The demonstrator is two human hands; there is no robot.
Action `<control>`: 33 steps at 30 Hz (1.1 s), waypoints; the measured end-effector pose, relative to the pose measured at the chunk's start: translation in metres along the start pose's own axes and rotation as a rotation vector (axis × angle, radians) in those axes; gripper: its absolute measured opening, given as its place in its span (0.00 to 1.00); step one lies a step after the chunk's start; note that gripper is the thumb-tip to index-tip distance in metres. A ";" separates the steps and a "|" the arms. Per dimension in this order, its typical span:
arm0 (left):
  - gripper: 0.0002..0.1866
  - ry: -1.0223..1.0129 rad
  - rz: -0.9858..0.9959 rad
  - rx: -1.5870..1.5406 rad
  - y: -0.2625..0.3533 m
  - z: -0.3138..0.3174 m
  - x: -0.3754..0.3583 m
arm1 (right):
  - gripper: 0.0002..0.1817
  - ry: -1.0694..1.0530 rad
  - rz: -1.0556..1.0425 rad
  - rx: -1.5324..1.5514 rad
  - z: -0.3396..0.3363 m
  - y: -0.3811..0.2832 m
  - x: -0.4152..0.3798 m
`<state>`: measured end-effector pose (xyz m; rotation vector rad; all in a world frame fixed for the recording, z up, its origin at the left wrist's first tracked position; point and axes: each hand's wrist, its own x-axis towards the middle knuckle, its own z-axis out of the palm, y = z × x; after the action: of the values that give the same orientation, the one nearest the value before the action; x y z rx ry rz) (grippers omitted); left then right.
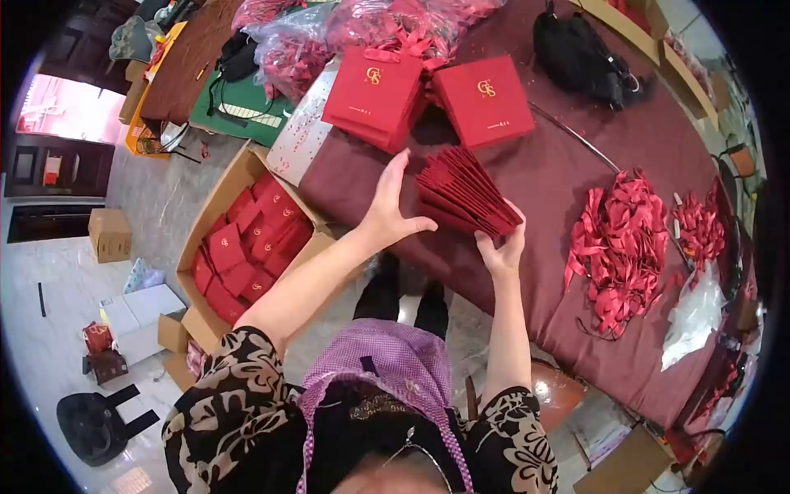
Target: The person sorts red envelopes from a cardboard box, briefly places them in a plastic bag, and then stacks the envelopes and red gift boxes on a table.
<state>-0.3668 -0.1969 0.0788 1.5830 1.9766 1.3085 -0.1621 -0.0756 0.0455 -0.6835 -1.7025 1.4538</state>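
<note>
A fanned stack of flat red paper bags (465, 191) stands on edge on the maroon tablecloth (559, 156). My right hand (502, 247) grips the stack's near corner from below. My left hand (388, 206) is open, fingers spread, its palm against the stack's left side. Two red gift bags with gold logos, the left one (372, 95) and the right one (484, 99), lie just beyond the stack.
A heap of red ribbons (619, 247) lies to the right, with a clear plastic bag (695, 317) beside it. A cardboard box (216, 210) of red bags sits on the floor at left. Plastic bags of red ribbon (329, 37) and a black bag (580, 53) lie at the table's far end.
</note>
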 end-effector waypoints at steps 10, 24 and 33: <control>0.55 -0.190 -0.006 -0.591 -0.042 0.045 0.050 | 0.38 0.037 0.150 -0.009 0.002 -0.001 -0.004; 0.60 -0.256 -0.072 -0.329 -0.056 0.031 0.044 | 0.22 0.131 0.117 -0.189 0.025 0.028 -0.007; 0.40 -0.143 -0.394 -0.775 -0.013 0.028 0.035 | 0.30 0.238 0.203 -0.079 0.042 -0.051 -0.010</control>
<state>-0.3681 -0.1525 0.0641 0.8406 1.3346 1.4760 -0.1866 -0.1173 0.0911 -1.0549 -1.5468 1.3840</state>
